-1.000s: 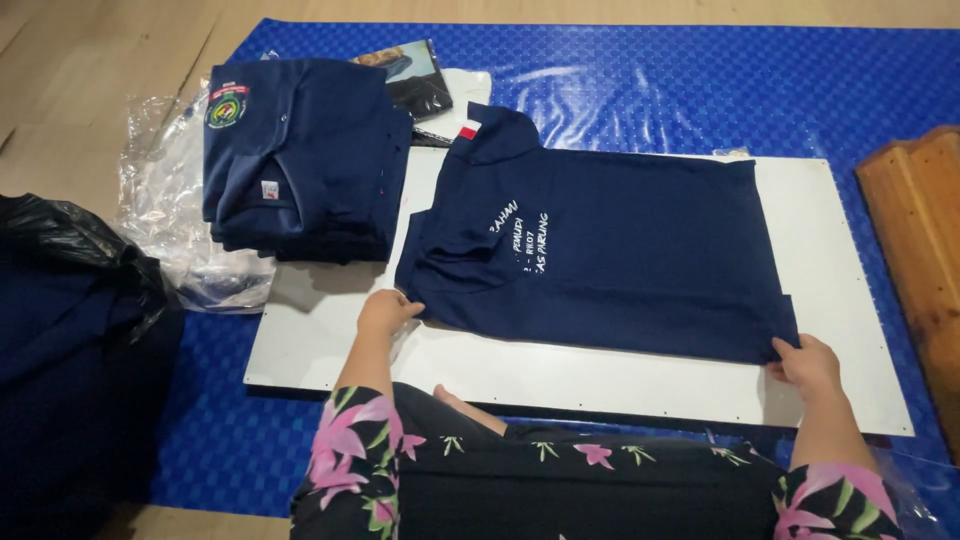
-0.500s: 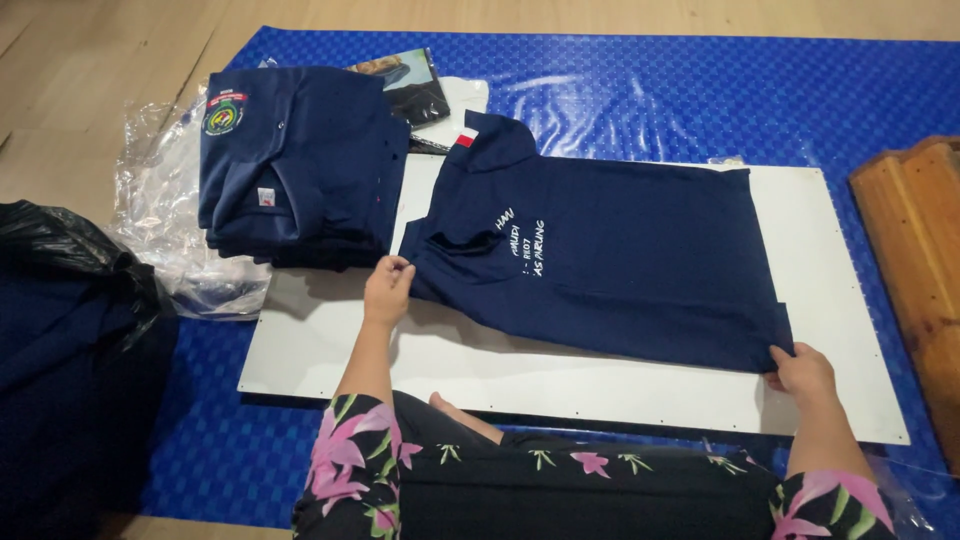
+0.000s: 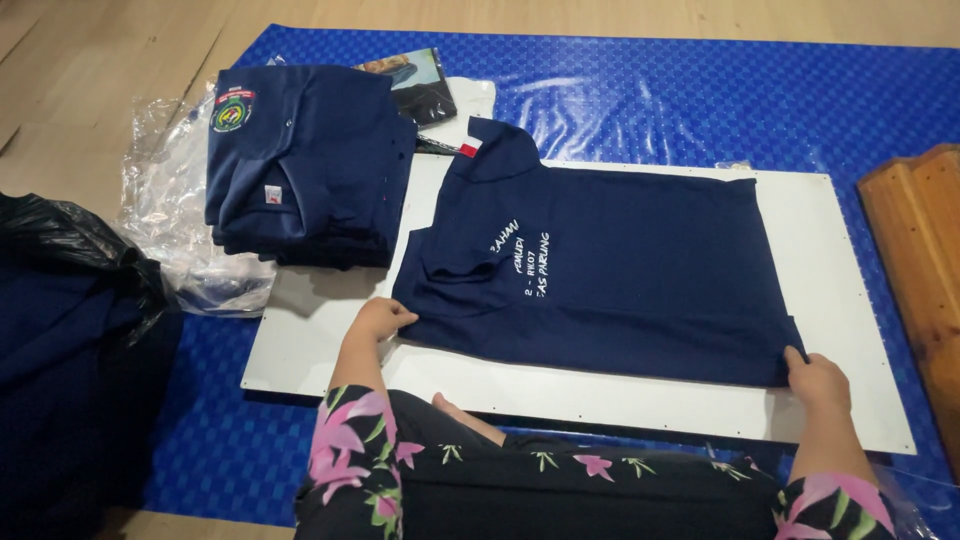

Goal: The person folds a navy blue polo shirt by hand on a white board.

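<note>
Navy shirt [image 3: 620, 270] unmoved, left hand [image 3: 385, 318] back at its shoulder edge.

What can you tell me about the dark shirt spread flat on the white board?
The navy shirt looks like soft knit fabric, with a collar toward the stack of folded shirts and a small red tag at the neck. White lettering runs across it. It lies flat on the white board, sideways to the person, its sleeves apparently folded in. The left hand pinches the near edge at the collar end; the right hand holds the near corner at the hem.
</note>
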